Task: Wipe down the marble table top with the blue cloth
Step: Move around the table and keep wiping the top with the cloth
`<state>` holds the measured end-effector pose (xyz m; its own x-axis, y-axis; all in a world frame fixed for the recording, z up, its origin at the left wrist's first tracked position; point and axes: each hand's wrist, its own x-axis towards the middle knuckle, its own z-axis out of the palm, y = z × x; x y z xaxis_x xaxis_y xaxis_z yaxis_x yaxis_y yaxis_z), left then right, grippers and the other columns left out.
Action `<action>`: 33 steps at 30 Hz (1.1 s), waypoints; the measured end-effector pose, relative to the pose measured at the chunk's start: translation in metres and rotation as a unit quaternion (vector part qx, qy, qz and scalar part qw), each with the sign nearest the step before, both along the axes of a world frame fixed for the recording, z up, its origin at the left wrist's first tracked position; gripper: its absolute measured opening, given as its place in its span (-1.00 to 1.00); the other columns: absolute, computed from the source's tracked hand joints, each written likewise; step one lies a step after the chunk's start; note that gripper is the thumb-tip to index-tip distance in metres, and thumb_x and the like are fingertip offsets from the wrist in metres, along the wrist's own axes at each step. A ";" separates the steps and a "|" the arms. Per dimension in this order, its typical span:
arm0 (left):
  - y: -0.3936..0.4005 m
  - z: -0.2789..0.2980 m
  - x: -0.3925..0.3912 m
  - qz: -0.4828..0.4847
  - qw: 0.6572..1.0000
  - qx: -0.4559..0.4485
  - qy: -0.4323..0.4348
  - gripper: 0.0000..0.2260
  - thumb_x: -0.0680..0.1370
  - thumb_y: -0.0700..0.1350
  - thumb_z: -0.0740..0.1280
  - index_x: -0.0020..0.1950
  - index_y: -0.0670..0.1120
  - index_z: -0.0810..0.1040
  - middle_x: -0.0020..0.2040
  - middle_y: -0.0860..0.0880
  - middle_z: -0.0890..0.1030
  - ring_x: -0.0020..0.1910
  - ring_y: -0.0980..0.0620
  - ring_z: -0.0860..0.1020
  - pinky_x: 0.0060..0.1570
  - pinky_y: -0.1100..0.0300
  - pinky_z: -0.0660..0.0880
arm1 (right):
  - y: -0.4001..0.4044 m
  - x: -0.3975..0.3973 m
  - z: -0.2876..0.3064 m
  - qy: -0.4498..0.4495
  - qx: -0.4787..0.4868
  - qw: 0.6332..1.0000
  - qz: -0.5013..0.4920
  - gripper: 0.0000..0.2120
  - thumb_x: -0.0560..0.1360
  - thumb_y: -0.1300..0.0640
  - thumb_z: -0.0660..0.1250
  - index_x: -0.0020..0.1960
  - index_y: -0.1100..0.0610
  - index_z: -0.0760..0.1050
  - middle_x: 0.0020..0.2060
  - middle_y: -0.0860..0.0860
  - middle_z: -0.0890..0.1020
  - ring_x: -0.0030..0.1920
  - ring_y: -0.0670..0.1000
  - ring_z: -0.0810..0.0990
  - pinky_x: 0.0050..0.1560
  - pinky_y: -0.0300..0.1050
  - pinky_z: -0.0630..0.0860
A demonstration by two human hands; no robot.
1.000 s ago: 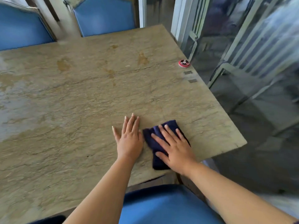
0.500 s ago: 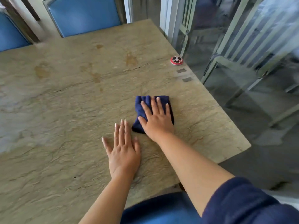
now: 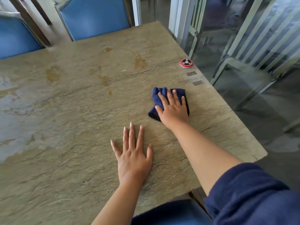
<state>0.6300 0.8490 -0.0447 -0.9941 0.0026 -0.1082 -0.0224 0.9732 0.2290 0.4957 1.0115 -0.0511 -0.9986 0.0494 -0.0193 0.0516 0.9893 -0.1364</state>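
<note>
Your right hand [image 3: 172, 109] presses spread fingers on the blue cloth [image 3: 158, 101] near the table [image 3: 65, 111]'s right edge. Your left hand [image 3: 134, 157] lies flat, fingers spread, near the front edge.

Right hand [image 3: 173, 109], flat on blue cloth [image 3: 158, 101]: moved with the cloth from the table top's [image 3: 65, 127] near edge toward its far edge, along the right side. Right arm: now stretched further out.

I seem to be in a restaurant or café: a red call button [image 3: 186, 63] sits by the right edge of the marble tabletop [image 3: 81, 111], blue padded chairs [image 3: 95, 17] line its far edge, glass partitions [image 3: 243, 46] beside.
</note>
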 end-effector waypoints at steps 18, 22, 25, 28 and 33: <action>0.119 0.012 -0.008 -0.111 0.992 0.045 0.044 -0.32 0.55 0.31 -0.09 0.58 -0.02 0.03 0.57 -0.25 -0.15 0.55 -0.20 -0.22 0.50 -0.10 -0.26 | 0.150 0.156 0.015 0.036 -0.057 0.988 -0.140 -0.59 0.60 0.00 0.13 0.44 -0.02 0.31 0.50 0.08 0.22 0.53 0.14 0.03 0.46 0.28 -0.10; 0.152 0.004 -0.050 -0.114 0.992 -0.045 0.022 -0.20 0.47 0.47 -0.15 0.57 0.05 -0.14 0.54 -0.33 -0.20 0.53 -0.30 -0.24 0.48 -0.20 -0.26 | 0.162 0.172 0.007 0.042 -0.052 0.989 -0.132 -0.54 0.62 -0.07 -0.04 0.50 -0.01 0.18 0.51 0.08 0.21 0.52 0.18 0.06 0.48 0.25 -0.01; 0.173 0.007 -0.102 -0.162 0.986 -0.048 0.015 -0.29 0.50 0.42 -0.05 0.57 0.15 -0.09 0.57 -0.26 -0.16 0.54 -0.24 -0.20 0.49 -0.17 -0.22 | 0.162 0.169 0.004 0.050 -0.048 0.987 -0.146 -0.46 0.60 -0.09 -0.17 0.53 0.07 0.09 0.51 0.07 0.20 0.53 0.13 0.06 0.50 0.19 -0.02; 0.202 0.007 -0.119 -0.237 0.971 -0.034 0.017 -0.40 0.56 0.30 0.02 0.56 0.21 -0.06 0.59 -0.15 -0.14 0.55 -0.16 -0.19 0.51 -0.10 -0.23 | 0.162 0.167 0.001 0.052 -0.058 0.985 -0.156 -0.43 0.59 -0.07 -0.24 0.55 0.09 0.00 0.53 0.01 0.13 0.54 0.05 -0.01 0.51 0.11 -0.06; 0.197 0.005 -0.068 -0.404 0.913 0.023 0.055 -0.47 0.54 0.18 0.01 0.53 0.22 0.13 0.59 0.00 0.02 0.57 -0.02 -0.06 0.53 0.05 -0.15 | 0.167 0.170 -0.003 0.075 -0.092 0.981 -0.154 -0.47 0.58 0.08 -0.10 0.51 0.23 0.12 0.47 0.11 0.28 0.50 0.14 0.18 0.47 0.19 0.09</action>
<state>0.5615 1.0456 -0.0398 -0.6708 0.7416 0.0120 0.7239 0.6511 0.2282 0.6657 1.1780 -0.0546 -0.9294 0.3578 0.0906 0.3088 0.8883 -0.3399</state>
